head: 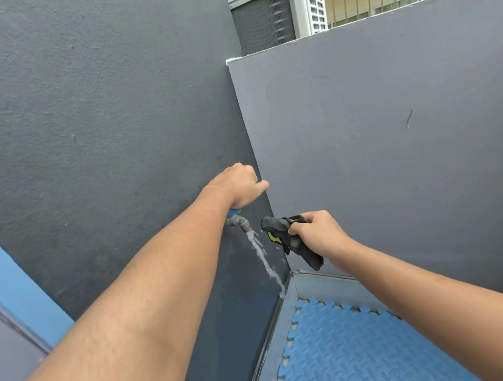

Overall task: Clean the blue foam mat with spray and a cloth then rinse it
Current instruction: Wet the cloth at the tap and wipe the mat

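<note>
Grips the top of the tap (239, 223) with the left hand (238, 187), fingers curled down over it, thumb poking out to the right. Hides most of the handle under the palm, leaving only a blue sliver below the wrist. Clamps a dark cloth (282, 235) in the right hand (316, 232), fingers and thumb wrapped round its middle. Holds it just right of the spout, one end pointing at the tap, the other hanging down. Shows a yellow edge in the folds. Cannot tell whether the cloth tip touches the water (262, 257). Keeps the two hands near each other but apart, left farther and higher.

Pours from the spout in a thin white stream, slanting down and right along the dark wall (86, 134) toward the corner. Meets the paler wall (402, 150) there, at right.

Lies flat at near right, below the right forearm: the blue mat (352, 355), ridged on top, toothed along its edges. Stops just short of the grey strip (279, 344) at the foot of the walls, its far corner near the foot of the stream.

Stands beyond the paler wall, far: a grey air unit (277, 8).
</note>
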Available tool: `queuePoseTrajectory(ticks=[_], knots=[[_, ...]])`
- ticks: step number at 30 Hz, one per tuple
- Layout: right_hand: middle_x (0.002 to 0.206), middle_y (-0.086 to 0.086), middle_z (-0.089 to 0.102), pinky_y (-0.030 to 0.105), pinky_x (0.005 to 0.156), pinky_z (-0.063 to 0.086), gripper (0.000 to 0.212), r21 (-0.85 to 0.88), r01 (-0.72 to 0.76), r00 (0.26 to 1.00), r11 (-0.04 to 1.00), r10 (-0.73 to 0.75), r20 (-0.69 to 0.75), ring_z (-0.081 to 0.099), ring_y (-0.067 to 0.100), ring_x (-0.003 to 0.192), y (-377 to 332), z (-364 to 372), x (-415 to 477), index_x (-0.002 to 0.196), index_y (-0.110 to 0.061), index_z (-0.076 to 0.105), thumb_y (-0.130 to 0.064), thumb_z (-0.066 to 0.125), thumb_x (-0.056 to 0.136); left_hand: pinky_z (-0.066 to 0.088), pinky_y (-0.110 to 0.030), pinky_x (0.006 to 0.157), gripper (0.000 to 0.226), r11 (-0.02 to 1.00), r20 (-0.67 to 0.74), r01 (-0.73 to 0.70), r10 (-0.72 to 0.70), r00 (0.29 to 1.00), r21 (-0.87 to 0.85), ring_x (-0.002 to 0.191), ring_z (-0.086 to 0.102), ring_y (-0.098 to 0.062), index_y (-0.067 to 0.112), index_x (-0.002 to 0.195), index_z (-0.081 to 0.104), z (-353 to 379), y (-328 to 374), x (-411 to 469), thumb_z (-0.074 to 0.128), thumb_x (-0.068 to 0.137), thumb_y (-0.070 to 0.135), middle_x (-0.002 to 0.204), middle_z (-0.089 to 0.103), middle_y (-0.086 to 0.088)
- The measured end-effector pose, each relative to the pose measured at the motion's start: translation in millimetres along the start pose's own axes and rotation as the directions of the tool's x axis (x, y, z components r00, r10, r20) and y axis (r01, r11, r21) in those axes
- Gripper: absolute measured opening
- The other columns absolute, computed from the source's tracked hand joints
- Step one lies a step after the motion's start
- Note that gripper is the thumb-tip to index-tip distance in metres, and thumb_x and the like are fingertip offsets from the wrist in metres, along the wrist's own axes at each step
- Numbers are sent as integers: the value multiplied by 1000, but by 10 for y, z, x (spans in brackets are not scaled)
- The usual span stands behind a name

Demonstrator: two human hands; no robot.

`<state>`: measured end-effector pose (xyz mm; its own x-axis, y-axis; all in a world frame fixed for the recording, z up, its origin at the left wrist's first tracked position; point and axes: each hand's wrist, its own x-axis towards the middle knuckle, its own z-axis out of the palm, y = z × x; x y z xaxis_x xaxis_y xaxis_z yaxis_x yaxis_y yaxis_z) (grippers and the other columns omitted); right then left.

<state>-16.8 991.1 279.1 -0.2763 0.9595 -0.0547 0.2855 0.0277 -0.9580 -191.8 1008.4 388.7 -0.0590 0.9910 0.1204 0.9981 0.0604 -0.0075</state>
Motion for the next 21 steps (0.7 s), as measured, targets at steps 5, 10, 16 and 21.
queuePoseTrajectory(ticks=[5,10,16,21], knots=[[54,-5,66,24,59,44,17,-11,-6,1000,1000,6,4,60,15,60,-29,-3,-25,79,-14,71,-14,58,89,27,-34,52,51,1000,14,-20,20,1000,-24,57,36,-25,7,57,37,2,-7,9,47,99,34,63,43,-9],[54,-6,65,24,58,43,17,-15,-3,1000,1000,3,3,60,14,59,-51,-27,-68,77,-15,70,-13,58,89,28,-35,53,50,999,11,-16,17,1000,-35,56,35,-24,7,57,36,11,-13,11,47,99,34,62,43,-10],[56,-4,66,23,57,43,17,-6,-4,1000,1000,4,2,60,13,58,-57,-24,-92,79,-13,71,-13,58,90,28,-35,55,50,998,24,-9,11,1000,-65,57,32,-23,8,58,34,22,-25,16,47,99,33,62,41,-8],[57,-3,66,23,56,43,17,-20,-1,1000,1000,1,3,60,11,57,-66,-33,-101,77,-16,69,-13,58,90,29,-35,56,50,997,33,-4,7,999,-83,57,32,-23,8,58,34,32,-39,30,47,99,34,63,41,-8]])
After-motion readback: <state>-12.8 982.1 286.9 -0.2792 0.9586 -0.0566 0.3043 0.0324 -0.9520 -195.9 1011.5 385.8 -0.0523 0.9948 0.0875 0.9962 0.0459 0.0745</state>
